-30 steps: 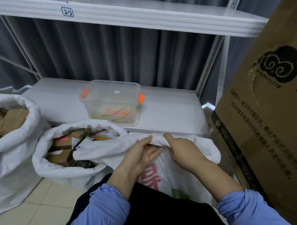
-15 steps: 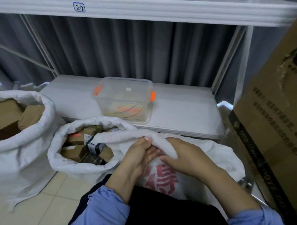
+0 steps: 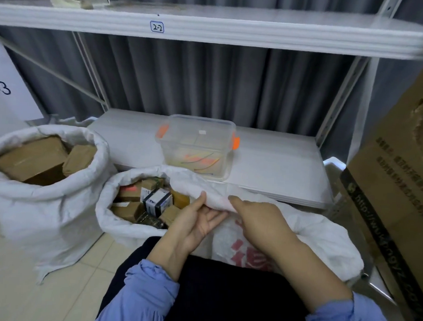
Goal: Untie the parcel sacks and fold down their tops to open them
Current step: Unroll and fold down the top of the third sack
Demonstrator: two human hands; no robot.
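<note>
Three white woven parcel sacks stand on the floor. The left sack and the middle sack are open with their tops rolled down, showing brown cartons. The right sack, with red printed characters on its front, lies directly before me. Its white top edge stretches across toward the middle sack. My left hand is palm up under this edge, thumb over the fabric. My right hand presses on the same fold from the right, fingers curled into the cloth.
A clear plastic bin with orange clips sits on the low white shelf behind the sacks. A large brown cardboard box stands close at the right. An upper shelf labelled 2-2 hangs overhead. Tiled floor lies at the lower left.
The view has tilted up and shifted right. My left hand has turned palm up under the sack's top edge, and both hands have moved the fold slightly left toward the middle sack.
</note>
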